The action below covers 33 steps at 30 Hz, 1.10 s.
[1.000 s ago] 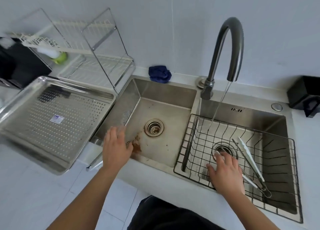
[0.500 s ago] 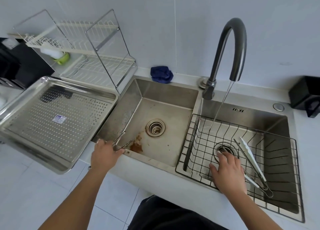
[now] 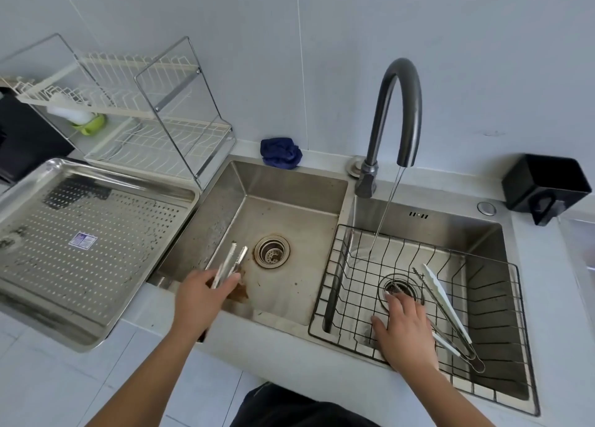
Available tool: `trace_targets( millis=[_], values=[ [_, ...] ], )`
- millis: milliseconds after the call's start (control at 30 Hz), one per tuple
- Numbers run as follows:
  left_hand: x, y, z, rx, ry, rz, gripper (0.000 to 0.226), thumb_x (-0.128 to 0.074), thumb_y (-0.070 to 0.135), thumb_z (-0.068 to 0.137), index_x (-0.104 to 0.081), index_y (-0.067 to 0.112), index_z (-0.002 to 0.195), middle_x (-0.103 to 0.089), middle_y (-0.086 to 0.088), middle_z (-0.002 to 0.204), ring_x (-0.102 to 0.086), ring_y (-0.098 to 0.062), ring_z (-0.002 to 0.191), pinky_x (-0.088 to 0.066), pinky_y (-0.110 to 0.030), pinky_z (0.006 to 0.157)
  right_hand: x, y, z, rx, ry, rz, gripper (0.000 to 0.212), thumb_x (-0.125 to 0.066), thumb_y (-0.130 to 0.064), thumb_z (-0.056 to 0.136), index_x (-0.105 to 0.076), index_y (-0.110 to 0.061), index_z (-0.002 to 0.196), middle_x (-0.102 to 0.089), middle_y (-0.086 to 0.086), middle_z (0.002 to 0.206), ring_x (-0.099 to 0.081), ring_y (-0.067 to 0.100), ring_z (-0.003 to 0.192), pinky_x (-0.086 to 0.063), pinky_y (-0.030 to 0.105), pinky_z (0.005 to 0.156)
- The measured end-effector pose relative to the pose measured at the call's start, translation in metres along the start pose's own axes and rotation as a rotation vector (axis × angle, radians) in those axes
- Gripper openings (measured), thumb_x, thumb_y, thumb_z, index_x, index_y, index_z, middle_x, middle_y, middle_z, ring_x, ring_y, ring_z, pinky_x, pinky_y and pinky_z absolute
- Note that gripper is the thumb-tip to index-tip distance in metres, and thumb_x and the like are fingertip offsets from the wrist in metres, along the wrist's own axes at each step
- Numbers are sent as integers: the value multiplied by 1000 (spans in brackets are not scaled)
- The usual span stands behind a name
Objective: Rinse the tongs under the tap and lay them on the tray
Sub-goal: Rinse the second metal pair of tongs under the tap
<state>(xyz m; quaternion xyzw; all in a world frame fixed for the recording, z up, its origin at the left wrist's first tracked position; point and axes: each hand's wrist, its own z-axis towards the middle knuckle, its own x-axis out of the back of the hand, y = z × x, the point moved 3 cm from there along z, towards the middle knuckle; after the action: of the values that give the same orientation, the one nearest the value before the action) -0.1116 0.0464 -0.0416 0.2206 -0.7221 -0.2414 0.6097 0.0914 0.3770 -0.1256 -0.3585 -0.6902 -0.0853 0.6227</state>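
My left hand (image 3: 201, 294) is shut on a pair of metal tongs (image 3: 231, 262), whose tips point up and away over the left sink basin (image 3: 289, 208). A second pair of tongs (image 3: 446, 310) with white tips lies in the black wire basket (image 3: 347, 265) in the right basin. My right hand (image 3: 405, 330) rests flat in that basket, fingers spread, just left of those tongs and not holding them. The dark curved tap (image 3: 397, 117) runs a thin stream into the basket. The perforated steel tray (image 3: 80, 243) sits on the counter at the left.
A wire dish rack (image 3: 138, 111) stands behind the tray, with a green and white item on it. A blue cloth (image 3: 280, 153) lies at the back edge of the sink. A black container (image 3: 545, 187) stands at the right.
My left hand has taken hold of the tongs at the sink's front edge and lifted them over the left basin. My right hand has stayed in the basket.
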Motion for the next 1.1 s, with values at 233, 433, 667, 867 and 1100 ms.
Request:
trace_targets(
  millis=[233, 433, 667, 867, 1100],
  values=[
    [-60, 94, -33, 233, -529, -802, 64, -68, 62, 66, -77, 8, 99, -68, -14, 79, -63, -28, 67, -53, -42, 65, 7, 1, 1, -37, -24, 79, 58, -58, -45, 98, -46, -23, 150, -44, -2, 154, -35, 23, 140, -31, 36, 117],
    [-84, 130, -48, 133, -690, -891, 57, -63, 54, 74, -78, 9, 105, -65, -13, 80, -62, -22, 70, -52, -36, 56, 29, -16, 10, -66, 19, 372, 41, -60, -40, 101, -62, -20, 136, -63, -6, 133, -53, 18, 126, -43, 32, 103],
    [-103, 156, -52, 120, -656, -765, 51, -65, 53, 81, -74, 3, 89, -63, -12, 71, -58, -25, 62, -50, -35, 56, 101, -77, 52, -141, -23, 1226, 25, -58, -30, 104, -78, -20, 93, -78, 3, 81, -71, 14, 71, -61, 31, 64],
    [-118, 172, -40, -86, -542, -571, 48, -53, 57, 93, -67, 12, 89, -60, -7, 81, -60, -20, 72, -56, -41, 64, 112, -83, 75, -151, -3, 1155, 28, -60, -20, 102, -79, -8, 85, -73, 16, 74, -66, 15, 62, -59, 28, 58],
    [-128, 178, -28, -247, -511, -471, 46, -43, 67, 92, -71, 31, 82, -58, 21, 77, -61, -20, 80, -56, -53, 79, 108, -85, 88, -172, 22, 1171, 27, -56, -4, 96, -78, -8, 80, -71, 6, 66, -65, 11, 58, -56, 23, 56]
  ],
)
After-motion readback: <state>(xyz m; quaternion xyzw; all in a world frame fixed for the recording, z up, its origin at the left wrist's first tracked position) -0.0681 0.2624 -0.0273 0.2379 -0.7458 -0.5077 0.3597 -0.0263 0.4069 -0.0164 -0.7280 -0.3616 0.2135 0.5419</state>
